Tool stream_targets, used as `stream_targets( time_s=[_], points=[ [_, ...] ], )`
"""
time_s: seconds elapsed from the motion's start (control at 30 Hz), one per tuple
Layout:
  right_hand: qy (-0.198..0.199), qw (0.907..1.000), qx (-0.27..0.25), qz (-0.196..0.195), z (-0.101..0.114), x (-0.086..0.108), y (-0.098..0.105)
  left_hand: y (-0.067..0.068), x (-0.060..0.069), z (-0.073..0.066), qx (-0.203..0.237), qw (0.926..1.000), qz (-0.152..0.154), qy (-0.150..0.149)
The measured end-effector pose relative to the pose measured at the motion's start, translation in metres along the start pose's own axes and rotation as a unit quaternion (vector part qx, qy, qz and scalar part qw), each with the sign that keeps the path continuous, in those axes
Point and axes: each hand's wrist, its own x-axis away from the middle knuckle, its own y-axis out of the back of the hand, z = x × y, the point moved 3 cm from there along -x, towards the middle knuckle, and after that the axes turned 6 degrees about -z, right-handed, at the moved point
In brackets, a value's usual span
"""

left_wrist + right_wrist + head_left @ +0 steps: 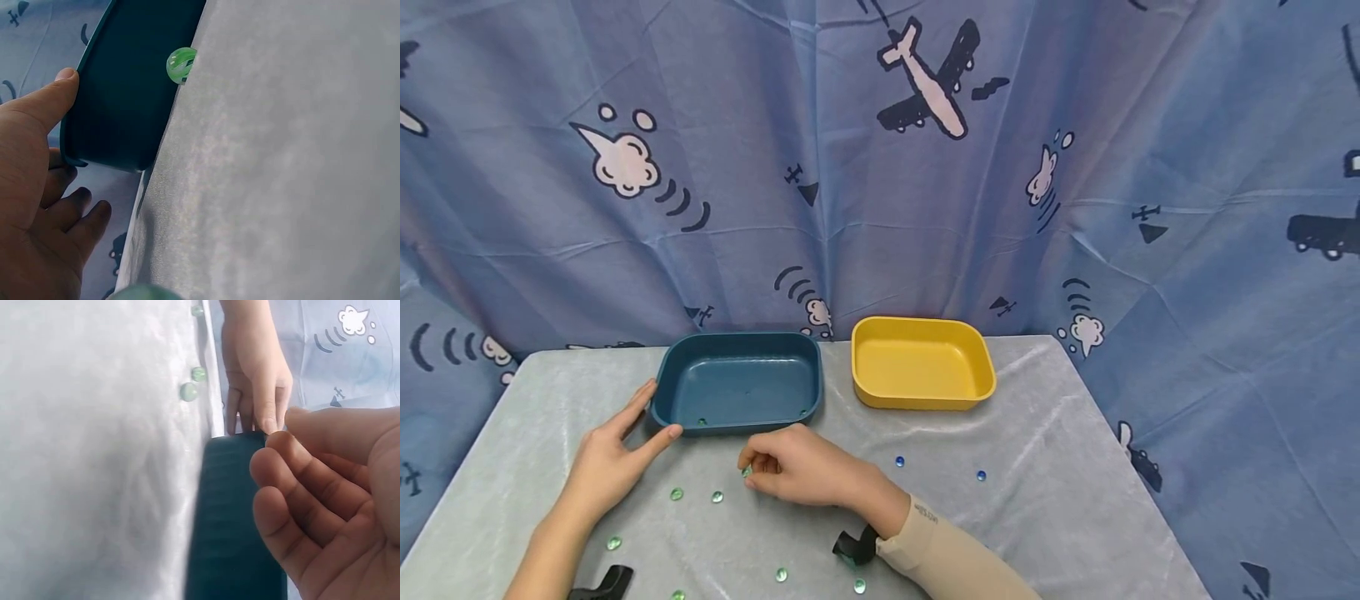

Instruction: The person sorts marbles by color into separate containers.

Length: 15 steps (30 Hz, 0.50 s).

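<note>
My left hand (606, 462) rests its thumb and fingers against the near left corner of a dark blue plastic box (741, 382). The fingers are mostly straight. In front of that box, my right hand (808, 467) pinches a green glass marble (747, 472) between thumb and fingertips, over the cloth; in the right wrist view the marble is hidden. Inside the blue box lie a green marble (702, 422) and another small marble (803, 413). A swirled green marble (181, 65) shows close beside the box in the left wrist view.
Several green marbles lie about the grey cloth (1045, 517), such as one marble (717, 497) between the hands. Two blue marbles (899, 461) lie to the right. A yellow box (923, 367) stands beside the blue one, before a patterned blue curtain (745, 167).
</note>
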Motion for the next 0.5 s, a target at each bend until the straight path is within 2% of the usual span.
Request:
stream_targets(
  time_s=[0.27,0.5],
  points=[
    [0.0,0.9992,-0.007,-0.039,-0.003,-0.009,0.012,-0.003,0.0,0.003,0.002,1.0,-0.001,-0.002],
    [-0.015,0.9947,-0.028,-0.097,-0.012,-0.016,0.028,0.0,-0.001,0.004,0.001,1.0,0.003,0.001]
  ],
)
